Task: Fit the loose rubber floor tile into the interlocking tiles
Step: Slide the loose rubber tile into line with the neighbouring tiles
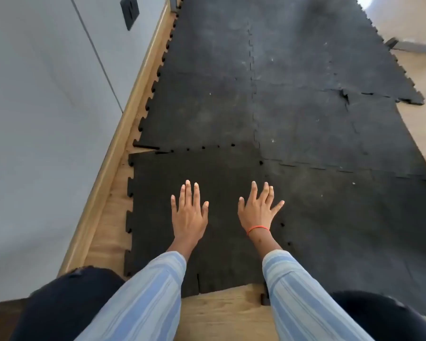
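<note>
The loose black rubber tile (158, 193) lies on the wooden floor at the near left, its toothed edges meeting the joined dark tiles (293, 114) ahead and to the right. Small gaps show along its far seam, and its far left corner sits slightly off from the neighbour. My left hand (188, 212) rests flat on the tile with fingers spread. My right hand (257, 211), with an orange wrist band, lies flat with fingers spread near the tile's right seam. Neither hand holds anything.
A grey wall (40, 119) with a wooden skirting board (123, 134) runs along the left, a dark socket (129, 11) on it. Bare wood floor (221, 313) shows near my knees and at the right. One tile corner at the far right (413, 99) sticks out.
</note>
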`<move>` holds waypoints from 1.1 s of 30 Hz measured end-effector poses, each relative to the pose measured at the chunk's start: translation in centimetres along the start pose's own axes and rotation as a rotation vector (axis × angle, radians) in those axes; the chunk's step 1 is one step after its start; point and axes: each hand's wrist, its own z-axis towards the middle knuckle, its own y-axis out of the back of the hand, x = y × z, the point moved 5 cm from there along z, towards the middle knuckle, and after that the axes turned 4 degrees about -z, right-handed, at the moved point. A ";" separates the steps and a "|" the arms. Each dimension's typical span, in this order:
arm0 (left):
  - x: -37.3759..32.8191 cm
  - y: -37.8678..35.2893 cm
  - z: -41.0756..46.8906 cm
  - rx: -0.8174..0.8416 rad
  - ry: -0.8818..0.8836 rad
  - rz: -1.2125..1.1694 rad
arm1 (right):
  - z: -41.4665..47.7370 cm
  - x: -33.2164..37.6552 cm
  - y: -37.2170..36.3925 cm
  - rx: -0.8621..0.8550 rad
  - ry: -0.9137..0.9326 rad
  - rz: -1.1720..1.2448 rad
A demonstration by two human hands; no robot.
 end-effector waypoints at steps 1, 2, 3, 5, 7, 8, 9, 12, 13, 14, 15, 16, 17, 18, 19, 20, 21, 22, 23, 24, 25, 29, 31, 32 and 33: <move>0.5 -1.0 -0.2 0.014 0.047 -0.022 | -0.2 -0.6 -1.2 0.056 -0.044 -0.030; 1.0 -1.9 -0.2 0.030 0.092 -0.053 | -0.3 -1.0 -2.3 0.096 -0.075 -0.058; 1.5 -2.9 -0.3 0.049 0.115 -0.063 | -0.3 -1.7 -3.5 0.142 -0.105 -0.071; 2.5 -4.7 -0.8 0.097 0.149 -0.100 | -0.5 -2.8 -5.4 0.207 -0.142 -0.062; 3.1 -6.1 -1.2 0.154 0.139 -0.071 | -0.6 -3.5 -6.5 0.244 -0.164 -0.045; 3.6 -6.8 -1.4 0.194 0.134 -0.053 | -0.5 -3.8 -6.9 0.249 -0.168 -0.040; 4.0 -7.5 -1.7 0.229 0.136 -0.039 | -0.5 -4.2 -7.3 0.265 -0.178 -0.044; 5.6 -8.6 -2.5 0.227 0.154 -0.001 | -0.6 -5.8 -8.1 0.283 -0.224 -0.027; 6.2 -8.7 -2.6 0.218 0.160 0.016 | -0.3 -6.3 -8.2 0.290 -0.246 -0.014; 6.8 -8.8 -2.7 0.219 0.181 0.029 | 0.0 -6.8 -8.3 0.302 -0.266 0.001; 7.5 -8.7 -2.7 0.227 0.224 0.030 | 0.3 -7.2 -8.3 0.312 -0.281 0.011; 8.4 -8.5 -2.8 0.242 0.294 0.014 | 0.6 -7.5 -8.2 0.322 -0.295 0.020; 9.4 -8.4 -2.7 0.250 0.369 -0.008 | 0.9 -7.7 -8.2 0.325 -0.302 0.028; 10.3 -8.1 -2.6 0.256 0.446 -0.043 | 1.2 -7.9 -8.2 0.328 -0.307 0.041; 11.2 -7.8 -2.5 0.254 0.514 -0.082 | 1.5 -8.0 -8.1 0.327 -0.312 0.057; 11.8 -7.6 -2.4 0.250 0.567 -0.116 | 1.7 -8.0 -8.1 0.328 -0.315 0.074; 12.3 -7.3 -2.3 0.244 0.605 -0.142 | 1.8 -8.0 -8.1 0.329 -0.313 0.086; 12.6 -7.1 -2.2 0.234 0.633 -0.165 | 1.8 -8.0 -8.1 0.332 -0.313 0.093; 13.0 -6.9 -2.1 0.220 0.659 -0.188 | 1.8 -7.9 -8.1 0.334 -0.315 0.095; 13.2 -6.8 -2.0 0.204 0.690 -0.210 | 1.7 -7.9 -8.1 0.335 -0.317 0.095; 13.5 -6.7 -1.9 0.190 0.723 -0.232 | 1.6 -7.9 -8.1 0.334 -0.319 0.098; 14.1 -6.5 -1.3 0.163 0.783 -0.258 | 1.3 -8.0 -7.9 0.298 -0.319 0.073; 14.0 -6.3 -0.9 0.144 0.786 -0.262 | 1.2 -7.9 -7.9 0.280 -0.319 0.055; 14.1 -6.2 -0.7 0.137 0.788 -0.262 | 1.0 -7.8 -8.0 0.274 -0.325 0.054; 14.2 -6.1 -0.6 0.135 0.793 -0.262 | 0.9 -7.7 -8.0 0.272 -0.332 0.051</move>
